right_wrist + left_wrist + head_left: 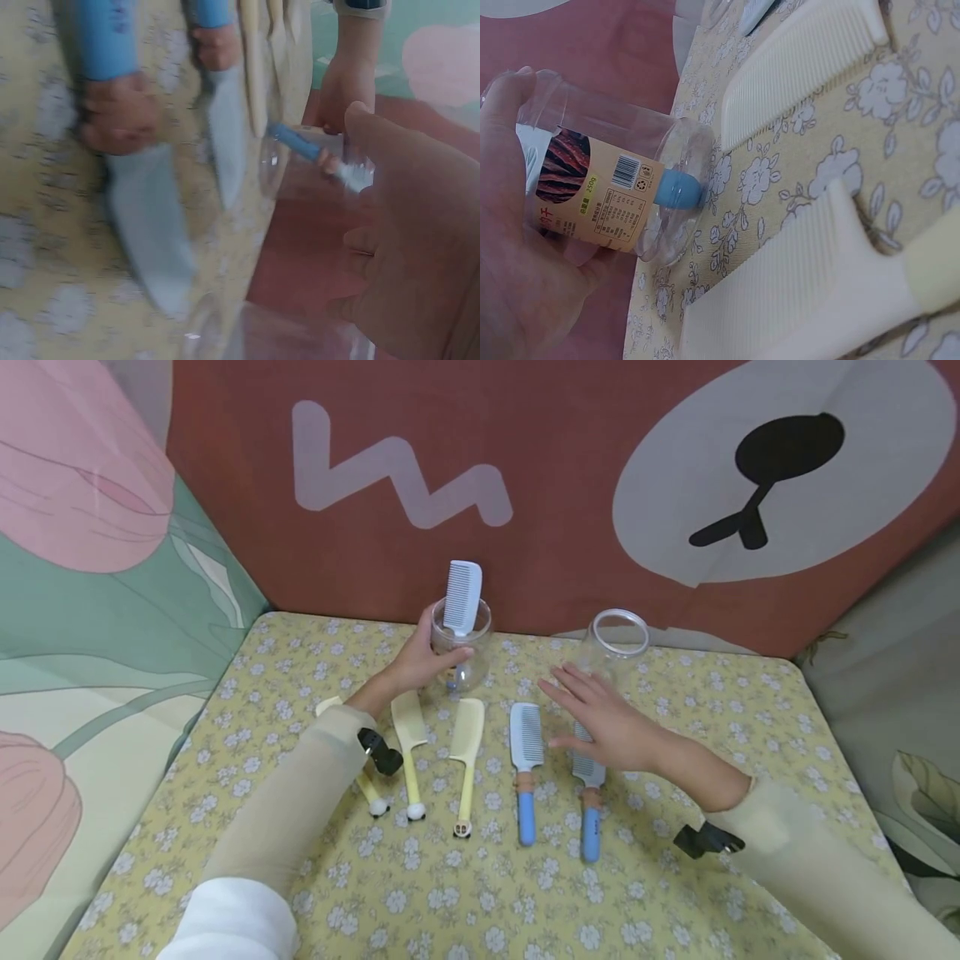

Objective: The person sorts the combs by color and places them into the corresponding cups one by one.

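Observation:
My left hand [425, 657] grips a clear jar [474, 668] from its left side, thumb across the front; a blue comb [462, 597] stands in it, teeth end up. In the left wrist view the jar [607, 124] bears a label, and the comb's blue handle end [678, 189] is at its bottom. My right hand [611, 722], fingers extended and holding nothing, is above a blue comb [591, 835], partly covering it. Another blue comb [527, 810] lies to its left. A second clear jar [619, 633] stands just behind the right hand.
Cream combs [467, 735] [409, 727] lie left of the blue ones, one partly under the left forearm. The flowered tablecloth [450, 910] reaches a printed curtain [562, 560] behind the jars.

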Demonstrator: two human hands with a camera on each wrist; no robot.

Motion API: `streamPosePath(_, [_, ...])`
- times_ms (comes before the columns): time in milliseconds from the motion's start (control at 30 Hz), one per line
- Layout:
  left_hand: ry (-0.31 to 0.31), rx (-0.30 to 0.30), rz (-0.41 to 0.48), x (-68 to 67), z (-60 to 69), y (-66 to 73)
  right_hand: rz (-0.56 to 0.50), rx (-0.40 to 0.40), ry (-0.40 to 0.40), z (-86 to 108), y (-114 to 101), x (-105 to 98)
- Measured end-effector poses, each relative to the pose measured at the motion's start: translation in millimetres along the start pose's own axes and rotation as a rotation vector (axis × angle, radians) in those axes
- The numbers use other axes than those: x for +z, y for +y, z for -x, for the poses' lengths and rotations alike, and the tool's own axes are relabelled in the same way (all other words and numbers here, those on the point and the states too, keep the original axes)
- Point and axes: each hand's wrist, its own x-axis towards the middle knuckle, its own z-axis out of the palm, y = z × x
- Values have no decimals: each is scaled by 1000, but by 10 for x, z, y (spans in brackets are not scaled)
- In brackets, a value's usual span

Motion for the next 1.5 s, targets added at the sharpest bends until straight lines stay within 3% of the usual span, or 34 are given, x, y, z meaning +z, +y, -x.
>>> streamPosePath(100, [-2, 1, 4, -6, 38, 75, -49, 33, 7, 118, 61, 93])
streamPosePath(233, [14, 14, 0, -5, -56, -136, -112, 94, 4, 241, 181, 207])
streamPosePath(333, [18, 17, 3, 2, -93, -206, -146, 126, 9, 321, 268, 288])
streamPosePath(467, [9, 2, 9, 5, 1, 4, -194, 163, 13, 401, 348, 395])
streamPosePath(567, [9, -7, 3, 1, 36, 75, -213, 209, 0, 441, 402, 475])
streamPosePath(800, [15, -19, 0, 7, -98, -251, -196, 287, -15, 512, 450, 594])
streamPosePath(1033, [28, -4, -10, 8, -109, -291, -169, 346, -16, 494, 438, 627])
streamPosePath(1333, [35, 10, -2, 7, -103, -291, -217, 464, -56, 369, 305, 568])
streamPosePath(1500, [31, 4, 0, 8, -112, -302, -266, 500, -17, 277, 215, 550])
